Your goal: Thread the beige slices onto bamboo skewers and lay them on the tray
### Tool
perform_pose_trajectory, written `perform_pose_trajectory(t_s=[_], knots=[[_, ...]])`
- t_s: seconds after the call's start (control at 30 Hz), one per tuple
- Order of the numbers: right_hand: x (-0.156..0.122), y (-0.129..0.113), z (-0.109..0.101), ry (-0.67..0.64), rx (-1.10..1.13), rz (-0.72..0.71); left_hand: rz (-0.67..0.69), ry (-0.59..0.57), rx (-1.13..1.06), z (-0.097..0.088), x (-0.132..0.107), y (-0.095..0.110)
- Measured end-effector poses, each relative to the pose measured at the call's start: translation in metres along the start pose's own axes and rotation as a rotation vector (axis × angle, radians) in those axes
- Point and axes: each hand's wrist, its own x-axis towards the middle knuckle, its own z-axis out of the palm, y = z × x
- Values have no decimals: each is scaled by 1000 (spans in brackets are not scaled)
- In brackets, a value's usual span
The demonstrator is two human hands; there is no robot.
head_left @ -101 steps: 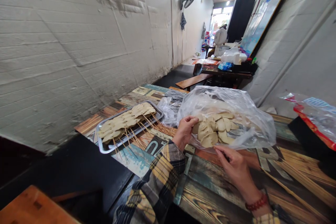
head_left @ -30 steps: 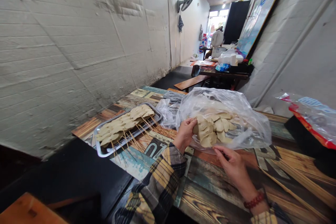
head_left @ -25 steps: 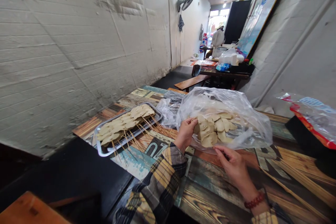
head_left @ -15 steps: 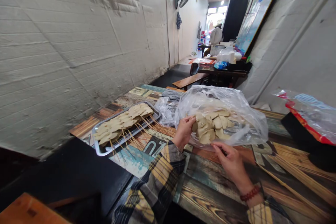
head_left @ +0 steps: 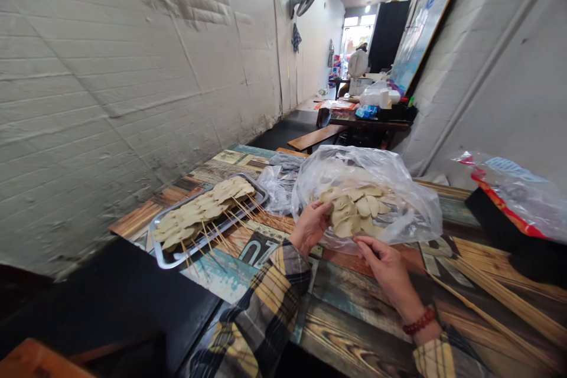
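An open clear plastic bag (head_left: 411,195) lies on the table with a heap of thin, flat beige slices (head_left: 348,215) in it. At the heap's left edge, my left hand (head_left: 310,225) is closed, thumb and fingers pinching a beige slice. My right hand (head_left: 384,263) is closed in a pinch at the near edge of the heap; what its fingertips hold, if anything, is too small to make out. To the left, a metal tray (head_left: 166,261) carries rows of skewered beige slices (head_left: 201,209), their bamboo sticks (head_left: 234,218) pointing over the near rim.
Loose bamboo skewers (head_left: 500,295) lie on the patterned wooden table (head_left: 349,319) at right. Beyond them sits a black container (head_left: 491,218) with red-edged plastic packaging (head_left: 509,204). Crumpled clear plastic (head_left: 277,189) lies between tray and bag. A wooden bench (head_left: 316,137) stands farther back.
The view has shifted slightly, so the whole scene sits a little farther left. Both hands stay at the heap of slices, with hardly any movement of the fingers.
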Motion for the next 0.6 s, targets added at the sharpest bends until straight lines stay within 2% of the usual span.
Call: perform_pose_trajectory(t_s=[0.17,0.3,0.47,0.53,0.6], knots=[[-1,-7,-5,-29,-74,-115,50,67,-53,-4,3,7],[-2,-5,-9,-61,-140,-142,53,85,-95,-5,2,7],[-1,3,-15,40,-212,-102,7,131,-171,-10,2,0],[3,-1,-16,68,-251,-87,-22,153,-219,-14,6,-4],[10,-11,-15,100,-274,-134,-25,153,-208,-17,10,-10]])
